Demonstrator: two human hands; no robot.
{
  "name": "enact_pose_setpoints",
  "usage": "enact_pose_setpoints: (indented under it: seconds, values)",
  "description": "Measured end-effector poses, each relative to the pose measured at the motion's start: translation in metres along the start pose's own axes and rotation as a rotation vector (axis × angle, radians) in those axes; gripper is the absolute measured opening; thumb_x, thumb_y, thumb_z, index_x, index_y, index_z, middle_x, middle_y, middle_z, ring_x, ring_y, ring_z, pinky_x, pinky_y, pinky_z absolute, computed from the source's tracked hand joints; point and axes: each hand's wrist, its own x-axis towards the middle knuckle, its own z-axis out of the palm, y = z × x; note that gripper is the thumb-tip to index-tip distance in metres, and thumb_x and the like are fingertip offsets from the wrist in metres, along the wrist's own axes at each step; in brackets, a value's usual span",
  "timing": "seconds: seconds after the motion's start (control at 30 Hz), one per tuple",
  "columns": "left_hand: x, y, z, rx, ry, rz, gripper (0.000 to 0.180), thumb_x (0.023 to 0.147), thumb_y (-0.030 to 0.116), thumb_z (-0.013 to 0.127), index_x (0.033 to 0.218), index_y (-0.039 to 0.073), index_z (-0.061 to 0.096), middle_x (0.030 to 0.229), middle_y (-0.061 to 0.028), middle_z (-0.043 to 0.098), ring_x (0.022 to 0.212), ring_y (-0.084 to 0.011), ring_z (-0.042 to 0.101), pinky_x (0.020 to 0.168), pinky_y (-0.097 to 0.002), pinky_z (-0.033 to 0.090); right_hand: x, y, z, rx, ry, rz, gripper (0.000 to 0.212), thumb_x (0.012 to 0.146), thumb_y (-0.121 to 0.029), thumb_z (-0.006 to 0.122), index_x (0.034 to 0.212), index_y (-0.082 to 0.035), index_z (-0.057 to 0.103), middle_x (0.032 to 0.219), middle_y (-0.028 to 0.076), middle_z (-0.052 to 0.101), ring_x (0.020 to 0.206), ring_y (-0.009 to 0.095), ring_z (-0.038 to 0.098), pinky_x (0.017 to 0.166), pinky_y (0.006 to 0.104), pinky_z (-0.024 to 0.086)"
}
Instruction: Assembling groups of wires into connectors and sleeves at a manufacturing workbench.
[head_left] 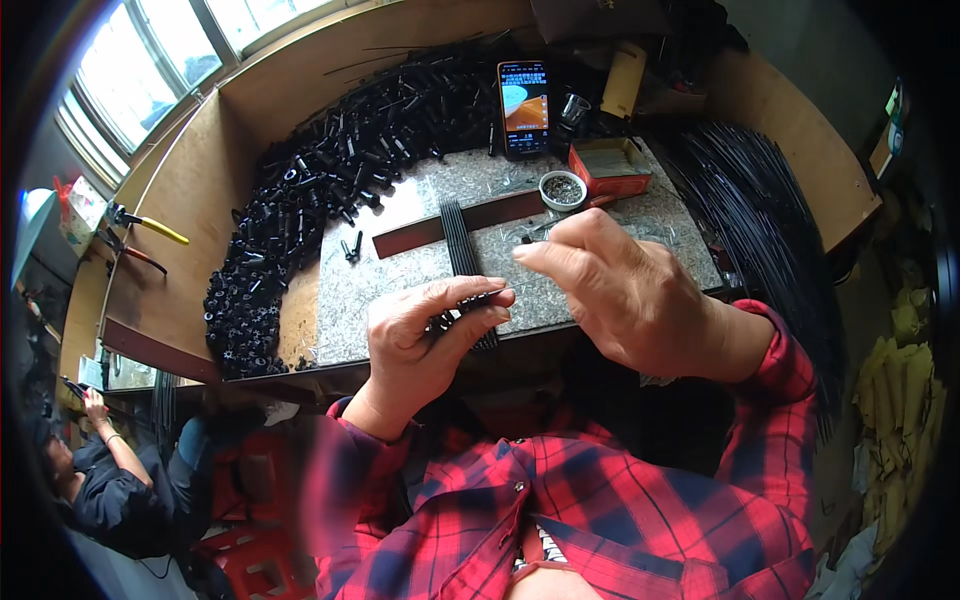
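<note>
My left hand [425, 325] is curled at the near edge of the worktop, thumb and fingers closed round several small black parts [440, 322] that mostly hide in the palm. Beneath and behind it runs a bundle of thin black rods [455, 228], lying across a long dark reddish bar [405, 238]. To the right, my right hand [610, 285] is raised over the worktop with thumb and forefinger pinched together. A tiny dark piece [527, 239] shows by its fingertips; whether they hold it is unclear.
Black tubular parts [320, 190] heap at left and back. A white cup of small metal bits [562, 189] stands beside a red open box [612, 180] and an upright phone [525, 110]. Long black rods [760, 210] lie right. Pliers [150, 225] hang left; another person [120, 480] sits lower left.
</note>
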Motion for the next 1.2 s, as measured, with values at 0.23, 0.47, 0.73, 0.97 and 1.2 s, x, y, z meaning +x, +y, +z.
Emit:
enact_pose_setpoints:
  seconds: [0.23, 0.47, 0.73, 0.97, 1.2]
  values:
    - [0.003, -0.001, 0.003, 0.011, -0.017, 0.045, 0.023, 0.075, 0.001, 0.071, 0.098, 0.002, 0.067, 0.085, -0.0083, 0.07, 0.077, -0.0181, 0.069, 0.069, -0.026, 0.053, 0.001, 0.007, -0.003, 0.009, 0.007, -0.079, 0.024, 0.071, 0.008, 0.063, 0.094, 0.002, 0.058, 0.085, 0.014, 0.054, 0.071, 0.025, 0.06, 0.057, 0.0326, 0.05]
    - [0.003, -0.008, -0.002, 0.044, -0.039, 0.094, 0.029, 0.071, 0.007, 0.076, 0.098, 0.004, 0.067, 0.086, -0.007, 0.071, 0.082, -0.0219, 0.069, 0.077, -0.0307, 0.053, 0.007, 0.009, -0.004, -0.018, 0.039, -0.136, 0.026, 0.067, 0.006, 0.065, 0.092, 0.001, 0.062, 0.085, 0.012, 0.054, 0.069, 0.024, 0.058, 0.058, 0.0318, 0.049]
    - [0.005, -0.008, -0.003, 0.136, -0.043, 0.167, 0.034, 0.065, 0.017, 0.08, 0.095, 0.005, 0.069, 0.085, -0.0054, 0.071, 0.083, -0.0229, 0.068, 0.081, -0.0331, 0.052, 0.008, 0.004, 0.0, -0.009, 0.069, -0.161, 0.024, 0.067, 0.002, 0.067, 0.091, 0.001, 0.064, 0.082, 0.01, 0.054, 0.069, 0.022, 0.056, 0.058, 0.0316, 0.048]
    - [0.006, -0.005, -0.007, 0.169, -0.032, 0.128, 0.039, 0.062, 0.024, 0.082, 0.095, 0.007, 0.07, 0.084, -0.0054, 0.071, 0.085, -0.0241, 0.068, 0.079, -0.0329, 0.052, 0.011, 0.005, -0.001, -0.044, 0.07, -0.181, 0.028, 0.067, -0.004, 0.069, 0.095, -0.001, 0.066, 0.081, 0.008, 0.052, 0.069, 0.02, 0.054, 0.058, 0.03, 0.046]
    - [0.006, -0.012, -0.007, 0.173, -0.023, 0.129, 0.043, 0.059, 0.029, 0.082, 0.095, 0.007, 0.07, 0.084, -0.0057, 0.071, 0.086, -0.0242, 0.068, 0.078, -0.0332, 0.052, 0.013, 0.009, 0.0, -0.054, 0.058, -0.179, 0.026, 0.07, -0.005, 0.069, 0.096, -0.002, 0.067, 0.079, 0.006, 0.051, 0.07, 0.02, 0.053, 0.058, 0.0302, 0.045]
